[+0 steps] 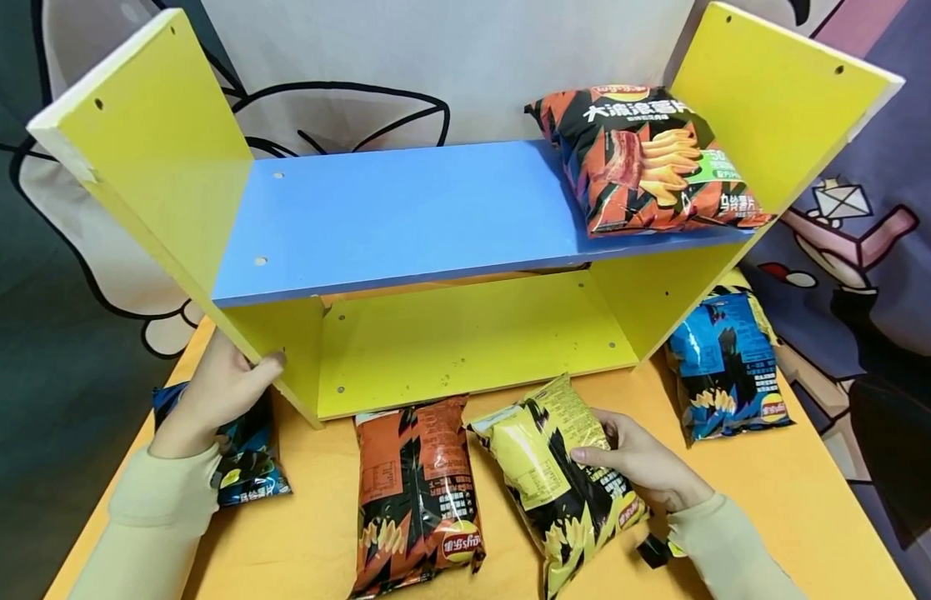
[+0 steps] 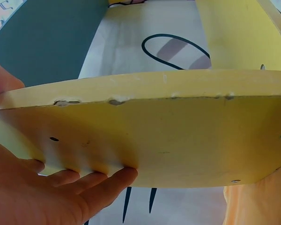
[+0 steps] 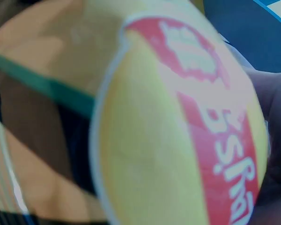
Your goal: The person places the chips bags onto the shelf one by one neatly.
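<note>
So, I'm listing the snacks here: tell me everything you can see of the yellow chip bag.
The yellow chip bag is puffed and shiny, like plastic film, with black streaks, pale panels, pictured chips and a red logo. No opening shows. It slants just right of the orange bag, one end toward the shelf. The right hand grips its right side, thumb on top. Whether it rests on the table is unclear.

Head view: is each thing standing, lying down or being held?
Shelf: standing on the table, gripped by the left hand.
Yellow bag: held by the right hand.
Upper red bag: on the blue board.
Front red bag: lying on the table.
Right blue bag: lying on the table.
Yellow thing behind that: mostly hidden.
Left dark bag: lying on the table, partly hidden.
</note>
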Demonstrator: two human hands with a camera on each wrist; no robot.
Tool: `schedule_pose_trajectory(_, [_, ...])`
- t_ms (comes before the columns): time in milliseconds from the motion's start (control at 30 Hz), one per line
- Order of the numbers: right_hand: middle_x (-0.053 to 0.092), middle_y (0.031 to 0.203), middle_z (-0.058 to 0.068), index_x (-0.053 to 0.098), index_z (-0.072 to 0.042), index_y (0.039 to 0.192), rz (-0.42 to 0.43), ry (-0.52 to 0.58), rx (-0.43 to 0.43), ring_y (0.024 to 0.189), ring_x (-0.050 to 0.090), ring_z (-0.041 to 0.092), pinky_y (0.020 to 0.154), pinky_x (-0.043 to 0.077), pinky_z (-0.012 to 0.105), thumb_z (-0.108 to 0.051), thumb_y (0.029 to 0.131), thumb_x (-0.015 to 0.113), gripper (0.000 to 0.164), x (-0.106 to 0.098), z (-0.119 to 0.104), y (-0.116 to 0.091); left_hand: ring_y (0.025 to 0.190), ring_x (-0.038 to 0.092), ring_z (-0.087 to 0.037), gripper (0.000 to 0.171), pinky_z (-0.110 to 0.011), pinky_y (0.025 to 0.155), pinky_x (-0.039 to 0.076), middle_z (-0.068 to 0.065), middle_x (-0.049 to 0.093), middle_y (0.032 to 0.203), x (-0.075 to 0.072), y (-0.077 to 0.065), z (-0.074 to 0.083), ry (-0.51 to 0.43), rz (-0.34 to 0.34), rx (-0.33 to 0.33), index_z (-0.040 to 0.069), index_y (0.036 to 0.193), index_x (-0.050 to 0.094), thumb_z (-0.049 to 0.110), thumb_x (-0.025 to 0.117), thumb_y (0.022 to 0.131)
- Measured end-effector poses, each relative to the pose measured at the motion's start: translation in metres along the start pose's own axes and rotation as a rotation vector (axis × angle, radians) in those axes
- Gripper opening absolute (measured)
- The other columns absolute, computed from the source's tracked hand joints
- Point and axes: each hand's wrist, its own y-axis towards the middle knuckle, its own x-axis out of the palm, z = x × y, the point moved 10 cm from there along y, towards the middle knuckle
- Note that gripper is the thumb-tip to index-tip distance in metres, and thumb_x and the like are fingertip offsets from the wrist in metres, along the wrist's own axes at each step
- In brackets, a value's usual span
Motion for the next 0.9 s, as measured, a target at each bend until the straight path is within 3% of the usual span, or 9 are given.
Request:
schedule_pose_trajectory(100, [0.011,0.167,0.034,0.012,0.012,0.16,0.015,0.014,-0.037,0.155,0.003,0.054,0.122,0.011,0.069,-0.021,0.096,0.072,0.094,-0.003,-0.004,-0.001,0.077,0.051,-0.013,0.042,-0.025,0.069,0.038,-0.016,0.057,0.098,0.0,0.0,0.0,0.0,0.0,0.001,-0.007,0.125,0.051,-0.018,0.05,0.085])
schedule_pose_trajectory(300, [0.005,0.169,0.032,0.009,0.01,0.161,0.083,0.03,-0.033,0.156,-0.003,0.052,0.122,0.006,0.07,-0.021,0.096,0.074,0.097,-0.013,-0.013,-0.006,0.078,0.052,-0.013,0.043,-0.025,0.069,0.038,-0.017,0.057,0.099,0.001,0.001,0.0,-0.009,-0.001,0.007,-0.007,0.126,0.052,-0.019,0.05,0.085])
schedule_pose_trajectory(500, [0.03,0.164,0.025,0.024,0.002,0.161,0.152,-0.001,-0.106,0.151,0.024,0.047,0.121,0.025,0.064,-0.017,0.096,0.073,0.084,-0.023,-0.035,-0.01,0.077,0.052,-0.013,0.042,-0.025,0.069,0.039,-0.013,0.057,0.096,0.002,0.001,-0.001,-0.013,-0.006,0.007,-0.006,0.125,0.052,-0.019,0.05,0.085])
schedule_pose_trajectory(600, [0.023,0.168,0.023,0.026,0.002,0.161,0.201,-0.007,-0.12,0.156,0.014,0.046,0.123,0.018,0.066,-0.016,0.095,0.074,0.084,-0.03,-0.044,-0.012,0.074,0.051,-0.013,0.04,-0.025,0.068,0.039,-0.012,0.056,0.092,0.001,0.001,-0.001,-0.013,-0.004,0.013,-0.006,0.123,0.053,-0.019,0.05,0.085])
schedule_pose_trajectory(700, [-0.004,0.173,0.019,0.011,0.002,0.164,0.242,0.031,-0.115,0.158,-0.016,0.042,0.121,-0.003,0.071,-0.015,0.095,0.075,0.096,-0.036,-0.052,-0.015,0.073,0.051,-0.013,0.04,-0.025,0.068,0.039,-0.012,0.056,0.092,0.001,0.001,0.0,-0.013,-0.004,0.016,-0.006,0.123,0.053,-0.019,0.05,0.085])
schedule_pose_trajectory(767, [-0.011,0.173,0.014,0.005,-0.001,0.165,0.256,0.059,-0.124,0.157,-0.021,0.038,0.122,-0.008,0.068,-0.015,0.094,0.075,0.101,-0.038,-0.059,-0.016,0.072,0.05,-0.013,0.041,-0.026,0.068,0.039,-0.012,0.055,0.092,0.001,0.001,-0.001,-0.013,-0.003,0.016,-0.006,0.123,0.053,-0.019,0.05,0.085])
schedule_pose_trajectory(833, [-0.004,0.175,0.01,0.005,-0.005,0.166,0.265,0.073,-0.154,0.16,-0.014,0.032,0.127,-0.004,0.061,-0.014,0.095,0.075,0.1,-0.04,-0.066,-0.017,0.074,0.051,-0.013,0.042,-0.025,0.068,0.039,-0.013,0.056,0.094,0.0,0.0,-0.001,-0.017,-0.004,0.016,-0.006,0.124,0.053,-0.019,0.05,0.085])
schedule_pose_trajectory(900, [0.017,0.173,0.01,0.017,-0.008,0.166,0.27,0.087,-0.207,0.161,0.01,0.027,0.129,0.015,0.048,-0.011,0.095,0.074,0.09,-0.041,-0.075,-0.019,0.076,0.052,-0.013,0.043,-0.025,0.069,0.039,-0.014,0.058,0.098,0.0,0.0,-0.001,-0.021,-0.005,0.017,-0.007,0.126,0.052,-0.019,0.05,0.084])
